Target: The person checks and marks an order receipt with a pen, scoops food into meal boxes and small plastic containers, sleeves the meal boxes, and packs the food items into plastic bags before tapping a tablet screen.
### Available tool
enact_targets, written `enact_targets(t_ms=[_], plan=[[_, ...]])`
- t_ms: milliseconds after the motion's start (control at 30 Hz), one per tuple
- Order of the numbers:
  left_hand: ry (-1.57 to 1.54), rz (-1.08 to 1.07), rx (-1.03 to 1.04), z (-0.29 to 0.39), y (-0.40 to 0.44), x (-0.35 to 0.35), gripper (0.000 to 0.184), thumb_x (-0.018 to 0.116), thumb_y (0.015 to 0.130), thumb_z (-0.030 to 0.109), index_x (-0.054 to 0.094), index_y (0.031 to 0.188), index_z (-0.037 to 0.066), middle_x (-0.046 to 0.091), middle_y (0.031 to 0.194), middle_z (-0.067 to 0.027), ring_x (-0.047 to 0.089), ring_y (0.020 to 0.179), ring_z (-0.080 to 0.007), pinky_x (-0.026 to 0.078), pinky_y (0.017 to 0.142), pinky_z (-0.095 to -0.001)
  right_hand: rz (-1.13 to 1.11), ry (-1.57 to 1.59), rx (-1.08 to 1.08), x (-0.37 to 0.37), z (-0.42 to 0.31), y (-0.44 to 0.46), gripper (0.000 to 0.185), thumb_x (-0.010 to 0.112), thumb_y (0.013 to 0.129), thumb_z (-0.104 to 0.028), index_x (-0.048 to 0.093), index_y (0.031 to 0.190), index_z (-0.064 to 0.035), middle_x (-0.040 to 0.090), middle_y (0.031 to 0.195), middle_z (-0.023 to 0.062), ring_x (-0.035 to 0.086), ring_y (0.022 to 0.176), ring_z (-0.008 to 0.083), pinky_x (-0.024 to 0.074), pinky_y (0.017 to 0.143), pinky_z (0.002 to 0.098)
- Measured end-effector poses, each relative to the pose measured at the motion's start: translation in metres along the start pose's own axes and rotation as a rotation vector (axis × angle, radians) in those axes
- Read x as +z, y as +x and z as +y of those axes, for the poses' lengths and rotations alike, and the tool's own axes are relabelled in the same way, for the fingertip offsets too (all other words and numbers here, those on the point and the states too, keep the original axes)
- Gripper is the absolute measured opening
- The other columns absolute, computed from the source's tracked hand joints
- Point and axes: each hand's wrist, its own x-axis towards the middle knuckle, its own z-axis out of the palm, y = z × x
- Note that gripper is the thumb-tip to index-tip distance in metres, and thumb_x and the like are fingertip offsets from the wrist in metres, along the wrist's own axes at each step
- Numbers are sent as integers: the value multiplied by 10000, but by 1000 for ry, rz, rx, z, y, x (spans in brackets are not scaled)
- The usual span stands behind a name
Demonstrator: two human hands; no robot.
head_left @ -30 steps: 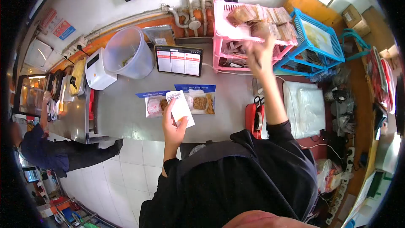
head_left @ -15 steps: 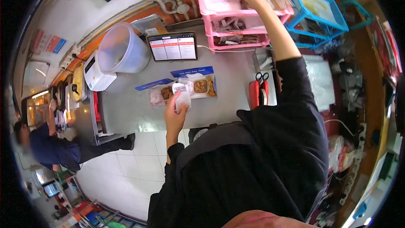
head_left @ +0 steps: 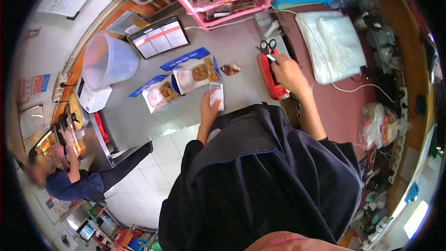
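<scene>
My left hand [head_left: 208, 107] has the white slip [head_left: 216, 95] pinched by its left side, thumb and fingers closed, left of the red holder [head_left: 265, 75]. My right hand [head_left: 289, 75] is over the holder, fingers curled; a small white piece [head_left: 271, 58] shows by the fingertips, and I cannot tell whether I grip anything. The scissors [head_left: 268, 44] lie at the holder's far end. Left of the holder on the surface [head_left: 247, 86] lies a brown packet [head_left: 230, 69]; farther left of the holder stands the first box [head_left: 186, 59], then the second box [head_left: 147, 85]. The slip should be light and crease easily, so a soft edge pinch suits it. The holder looks stiff and heavier, best steadied by its sides.
</scene>
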Motion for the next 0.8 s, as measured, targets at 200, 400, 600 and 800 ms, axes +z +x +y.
enact_targets(t_ms=[200,400,600,800], plan=[[380,90,160,23,16,29,424,650,710,68,608,1128,127,469,1163,-156,458,1027,-359,393,870,-439,-81,-379,248,-41,15,-9,273,532,838,-165,632,1044,-16,597,1027,222,612,887,387,506,743,451],[473,80,105,41,30,30,357,640,705,82,594,1059,95,483,1085,-146,445,1027,-336,366,884,-444,-334,-970,155,-4,-9,49,223,561,814,-174,689,970,-80,591,1086,166,628,955,278,537,693,371],[26,271,274,84,91,29,454,659,716,52,455,1119,10,450,1100,-183,439,1058,-355,376,899,-451,-234,-1008,-154,8,-6,79,212,557,815,-168,687,948,-66,557,1140,171,594,997,300,516,749,358],[-70,553,229,105,228,40,745,759,699,153,320,1245,-102,383,1264,-266,390,1206,-366,342,1004,-419,-728,-951,-189,32,8,149,271,511,778,-149,687,948,-32,660,1038,165,652,926,288,520,748,432]])
